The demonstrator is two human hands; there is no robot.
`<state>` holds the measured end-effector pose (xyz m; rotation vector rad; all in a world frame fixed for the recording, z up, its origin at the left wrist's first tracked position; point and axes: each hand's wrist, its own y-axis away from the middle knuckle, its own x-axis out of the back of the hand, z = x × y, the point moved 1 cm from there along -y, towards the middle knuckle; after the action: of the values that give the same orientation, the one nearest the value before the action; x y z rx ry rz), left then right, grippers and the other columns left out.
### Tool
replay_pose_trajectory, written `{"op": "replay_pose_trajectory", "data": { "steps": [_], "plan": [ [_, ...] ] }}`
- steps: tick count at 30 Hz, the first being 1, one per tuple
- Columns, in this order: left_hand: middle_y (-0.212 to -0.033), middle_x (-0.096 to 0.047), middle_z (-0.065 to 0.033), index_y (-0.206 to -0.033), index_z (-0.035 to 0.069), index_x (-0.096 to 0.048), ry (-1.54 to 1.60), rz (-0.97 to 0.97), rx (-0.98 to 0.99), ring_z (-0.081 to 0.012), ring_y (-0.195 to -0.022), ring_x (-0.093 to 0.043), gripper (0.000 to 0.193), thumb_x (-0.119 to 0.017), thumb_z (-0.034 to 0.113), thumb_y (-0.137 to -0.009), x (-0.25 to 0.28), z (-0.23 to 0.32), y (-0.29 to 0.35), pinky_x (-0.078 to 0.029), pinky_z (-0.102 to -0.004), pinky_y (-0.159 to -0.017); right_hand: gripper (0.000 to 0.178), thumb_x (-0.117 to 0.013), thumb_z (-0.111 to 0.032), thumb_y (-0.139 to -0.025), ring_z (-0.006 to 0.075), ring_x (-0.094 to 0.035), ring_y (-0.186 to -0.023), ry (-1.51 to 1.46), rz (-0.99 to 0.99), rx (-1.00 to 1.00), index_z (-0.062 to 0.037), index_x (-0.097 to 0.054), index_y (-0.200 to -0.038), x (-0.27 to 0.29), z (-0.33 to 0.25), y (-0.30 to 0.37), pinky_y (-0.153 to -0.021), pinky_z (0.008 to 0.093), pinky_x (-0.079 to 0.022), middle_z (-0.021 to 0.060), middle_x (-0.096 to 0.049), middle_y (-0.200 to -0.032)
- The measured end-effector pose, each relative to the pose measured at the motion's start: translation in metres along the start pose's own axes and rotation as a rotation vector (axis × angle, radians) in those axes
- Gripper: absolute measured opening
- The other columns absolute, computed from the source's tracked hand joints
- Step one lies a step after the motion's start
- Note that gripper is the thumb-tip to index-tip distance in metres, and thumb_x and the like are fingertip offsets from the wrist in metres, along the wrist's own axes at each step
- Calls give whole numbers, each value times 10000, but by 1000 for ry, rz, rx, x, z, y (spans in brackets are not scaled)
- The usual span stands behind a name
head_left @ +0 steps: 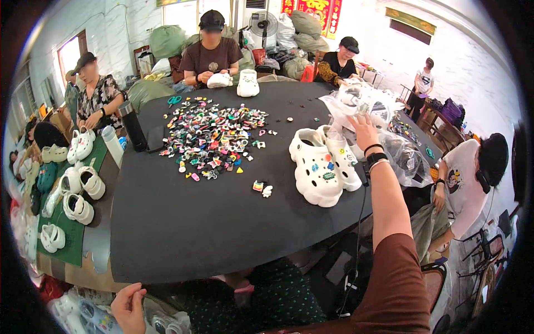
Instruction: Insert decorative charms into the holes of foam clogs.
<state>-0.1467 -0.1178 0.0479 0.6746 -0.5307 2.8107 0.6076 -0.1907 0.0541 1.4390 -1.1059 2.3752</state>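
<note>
while the right hand reaches to the bag, fingers apart, the left hand hovers empty by the near edge of the tabletop, fingers loosely parted; the white clogs stand beside the bag, toes nearward, probably so their charms show.

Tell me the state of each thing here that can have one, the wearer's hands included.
Left hand, loosely curled, nothing visible in it.
Right hand, extended at the clear plastic, grip unclear.
Clear plastic, crumpled.
Near white clogs, upright, fitted with charms.
Charm pile, loose, spread out.
Black bottle, upright.
Fan, running or off unclear.
</note>
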Motion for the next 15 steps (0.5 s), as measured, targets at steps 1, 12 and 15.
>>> {"op": "replay_pose_trajectory", "data": {
  "steps": [1,12,15],
  "plan": [
    [-1122,-677,-143,-1123,-48,-657,-20,-38,39,-198,-960,-672,199,-565,46,-973,0,-5,2,-517,-288,-856,623,-523,19,-818,397,-342,-1383,-15,-41,0,-266,-525,-1372,-7,5,2,-1083,522,-364,163,-455,-1421],
    [-963,-727,-92,-1036,-10,-697,-132,183,148,-149,-856,-673,177,-647,86,-896,33,-88,-10,-521,-271,-778,322,-595,-180,-871,337,-384,-1368,88,29,87,-86,-641,-1175,-37,74,-10,-1138,498,-293,193,-483,-1411],
    [-967,-720,-109,-1073,36,-703,-252,303,171,-159,-846,-675,201,-645,125,-902,64,-117,3,-524,-289,-767,386,-484,-231,-974,347,-279,-1432,117,580,396,-110,-535,-1337,-48,68,-20,-1161,528,-246,151,-334,-1535]
  ]
}}
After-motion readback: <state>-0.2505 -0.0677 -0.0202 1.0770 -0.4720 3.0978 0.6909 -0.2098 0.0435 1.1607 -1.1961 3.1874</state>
